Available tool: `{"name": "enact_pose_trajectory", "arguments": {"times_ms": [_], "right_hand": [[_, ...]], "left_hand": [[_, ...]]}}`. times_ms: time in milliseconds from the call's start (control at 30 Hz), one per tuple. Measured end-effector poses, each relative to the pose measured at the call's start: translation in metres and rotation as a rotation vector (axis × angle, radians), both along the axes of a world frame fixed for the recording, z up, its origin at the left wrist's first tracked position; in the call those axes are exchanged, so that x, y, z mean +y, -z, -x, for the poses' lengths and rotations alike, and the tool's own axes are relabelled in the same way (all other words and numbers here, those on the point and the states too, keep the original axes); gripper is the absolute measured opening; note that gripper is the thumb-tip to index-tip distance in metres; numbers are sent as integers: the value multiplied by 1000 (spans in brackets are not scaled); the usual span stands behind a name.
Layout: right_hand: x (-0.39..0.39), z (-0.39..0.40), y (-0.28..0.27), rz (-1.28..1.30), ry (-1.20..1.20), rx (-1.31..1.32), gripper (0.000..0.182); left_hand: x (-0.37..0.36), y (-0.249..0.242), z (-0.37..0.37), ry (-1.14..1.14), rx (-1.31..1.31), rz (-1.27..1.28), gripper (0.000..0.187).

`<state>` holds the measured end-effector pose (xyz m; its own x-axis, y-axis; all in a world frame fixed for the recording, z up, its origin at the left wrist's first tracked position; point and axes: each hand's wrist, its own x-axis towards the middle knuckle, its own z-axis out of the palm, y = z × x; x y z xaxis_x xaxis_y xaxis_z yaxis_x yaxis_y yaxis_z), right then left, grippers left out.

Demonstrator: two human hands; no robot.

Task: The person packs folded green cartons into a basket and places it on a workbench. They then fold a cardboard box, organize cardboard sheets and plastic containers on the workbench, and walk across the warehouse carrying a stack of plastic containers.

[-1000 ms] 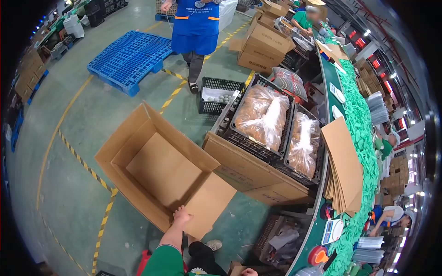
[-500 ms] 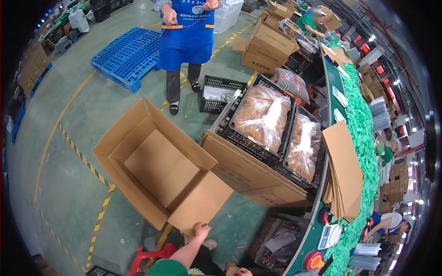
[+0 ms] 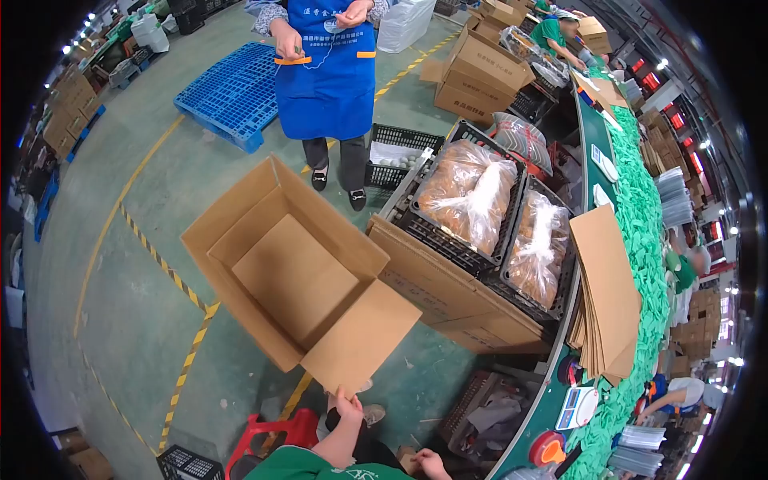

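Observation:
A large open cardboard box (image 3: 296, 280) tilts in front of me, its bare inside facing me. One flap (image 3: 364, 336) folds out toward my body. My left hand (image 3: 348, 406) pinches the lower edge of that flap, fingers closed. Low in the view, my right hand (image 3: 432, 464) is curled beside a small brown object (image 3: 409, 458). Its fingers are partly hidden, and what that object is cannot be made out.
Black crates with bagged brown goods (image 3: 468, 196) stand right, above flattened cartons (image 3: 456, 292). A green-covered workbench holds cardboard sheets (image 3: 606, 296) and a scale (image 3: 577, 408). A red stool (image 3: 276, 432) is near my legs. A blue-aproned person (image 3: 326, 88) stands ahead by a blue pallet (image 3: 228, 92).
My view has shifted slightly. The box sits a little farther from me, my left hand still on its flap. The blue-aproned person has stepped one foot forward. More of my right hand shows.

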<state>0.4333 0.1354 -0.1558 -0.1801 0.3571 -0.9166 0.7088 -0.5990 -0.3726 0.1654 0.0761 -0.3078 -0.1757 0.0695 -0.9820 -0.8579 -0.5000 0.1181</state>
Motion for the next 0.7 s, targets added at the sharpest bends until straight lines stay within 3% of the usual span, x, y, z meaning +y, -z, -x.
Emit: {"name": "enact_pose_trajectory", "arguments": {"times_ms": [67,133,200,267,333,367,400,433,467,500,533,567,633,700], "right_hand": [[12,13,-12,-101,-139,18,12],[14,6,1,-151,-159,98,13],[25,21,-8,-122,-147,145,13],[36,47,-30,-97,-149,136,17],[43,57,-38,-199,-153,166,19],[47,57,-30,-295,-106,343,17],[60,67,-34,-402,-237,500,17],[66,78,-47,-380,-199,485,18],[76,79,-41,-567,-419,566,18],[80,93,-53,-472,-340,554,12],[85,113,-60,-294,-232,542,10],[90,135,-66,-253,-203,573,8],[95,180,-74,-405,-425,532,12],[80,224,-132,-188,-219,715,29]], "left_hand": [[-7,-29,16,37,113,-66,25],[-13,-74,59,271,175,-188,27],[-24,-51,101,250,149,-303,22],[-9,-99,141,80,29,-411,17],[4,-156,165,71,159,-462,18],[3,-186,181,72,295,-452,20],[7,-231,203,9,389,-467,21],[-7,-264,221,74,536,-481,14],[-22,-296,238,129,685,-486,7],[-37,-329,255,168,832,-486,8],[-36,-390,253,122,680,-420,10],[-36,-431,247,133,806,-420,10],[-61,-460,261,164,896,-694,9],[-63,-502,241,48,920,-699,9]]}}
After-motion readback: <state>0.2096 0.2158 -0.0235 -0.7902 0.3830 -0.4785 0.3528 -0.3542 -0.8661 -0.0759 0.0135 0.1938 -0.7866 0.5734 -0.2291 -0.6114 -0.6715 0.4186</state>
